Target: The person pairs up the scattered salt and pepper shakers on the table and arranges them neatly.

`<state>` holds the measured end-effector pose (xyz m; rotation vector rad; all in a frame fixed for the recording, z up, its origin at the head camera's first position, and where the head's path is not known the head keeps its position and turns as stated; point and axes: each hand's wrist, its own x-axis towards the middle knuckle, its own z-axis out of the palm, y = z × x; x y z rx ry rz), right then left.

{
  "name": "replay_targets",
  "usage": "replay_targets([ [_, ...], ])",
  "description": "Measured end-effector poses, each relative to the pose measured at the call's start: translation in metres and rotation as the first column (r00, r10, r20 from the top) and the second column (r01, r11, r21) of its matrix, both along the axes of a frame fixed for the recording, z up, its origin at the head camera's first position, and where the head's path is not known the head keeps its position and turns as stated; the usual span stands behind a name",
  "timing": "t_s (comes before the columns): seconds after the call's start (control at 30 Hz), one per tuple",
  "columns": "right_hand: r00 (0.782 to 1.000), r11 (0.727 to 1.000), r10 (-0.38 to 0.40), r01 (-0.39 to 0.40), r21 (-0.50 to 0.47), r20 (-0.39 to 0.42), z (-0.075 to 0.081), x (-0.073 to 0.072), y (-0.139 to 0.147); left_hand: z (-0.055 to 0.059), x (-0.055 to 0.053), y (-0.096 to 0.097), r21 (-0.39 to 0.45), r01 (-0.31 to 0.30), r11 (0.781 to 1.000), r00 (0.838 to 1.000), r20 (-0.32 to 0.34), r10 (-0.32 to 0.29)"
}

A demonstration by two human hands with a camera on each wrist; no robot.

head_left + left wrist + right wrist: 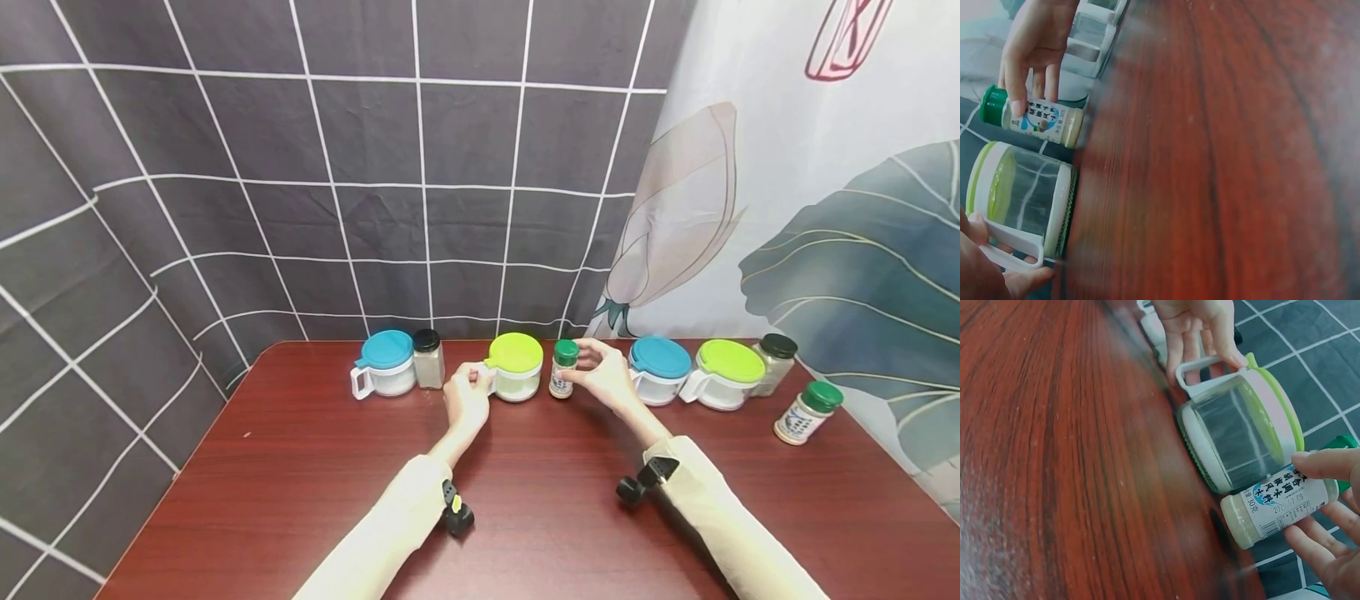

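Observation:
My left hand (468,398) grips the white handle (1016,245) of a clear seasoning jar with a lime-green lid (515,353). Between the thumb and fingers of my right hand (604,377) is a small shaker bottle (562,383) with a green cap and a printed label, held upright just right of that jar. In the right wrist view the shaker's label (1285,499) faces the camera, and pale contents show near its base. The lime-lidded jar (1229,434) appears beside it there, its handle held by the left hand (1200,325).
Left along the table's back edge stand a blue-lidded jar (386,362) and a black-capped bottle (428,363). To the right are another blue-lidded jar (658,372), a second lime-lidded jar (726,375), a black-capped bottle (776,363) and a green-capped shaker (807,413). Curtains hang behind the red-brown table (540,492).

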<state>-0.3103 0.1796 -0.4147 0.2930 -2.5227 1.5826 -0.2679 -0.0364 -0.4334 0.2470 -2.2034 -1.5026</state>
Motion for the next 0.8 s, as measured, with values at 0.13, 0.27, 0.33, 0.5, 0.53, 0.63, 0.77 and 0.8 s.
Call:
replay_targets([
  [0.13,1.000,1.000,0.003,-0.003,-0.001,-0.009,-0.003,-0.003,0.000,0.000,-0.002,-0.001,-0.014,0.006,1.000,1.000,-0.003,-0.006],
  [0.27,1.000,1.000,-0.009,0.009,0.005,-0.014,-0.005,-0.006,-0.001,0.000,-0.002,-0.002,-0.024,0.013,1.000,1.000,-0.008,-0.013],
  [0.33,1.000,1.000,-0.011,0.011,0.016,-0.009,-0.006,-0.007,-0.002,0.000,-0.003,-0.003,-0.030,0.022,0.999,1.000,-0.004,-0.022],
  [0.5,1.000,0.999,-0.023,0.022,0.048,0.005,-0.007,-0.008,-0.006,0.002,-0.004,-0.004,-0.050,0.058,0.997,0.998,0.016,-0.057],
  [0.53,1.000,0.998,-0.027,0.026,0.050,0.008,-0.007,-0.008,-0.007,0.002,-0.004,-0.005,-0.050,0.066,0.997,0.998,0.025,-0.065],
  [0.63,0.999,0.998,-0.040,0.039,0.052,0.006,-0.008,-0.006,-0.009,0.004,-0.004,-0.007,-0.058,0.095,0.994,0.994,0.057,-0.092],
  [0.77,0.998,0.995,-0.060,0.062,0.081,-0.030,-0.011,-0.006,-0.012,0.008,-0.007,-0.012,-0.059,0.136,0.989,0.988,0.077,-0.131],
  [0.8,0.997,0.994,-0.062,0.065,0.088,-0.043,-0.012,-0.007,-0.012,0.009,-0.008,-0.013,-0.053,0.148,0.987,0.986,0.083,-0.144],
])
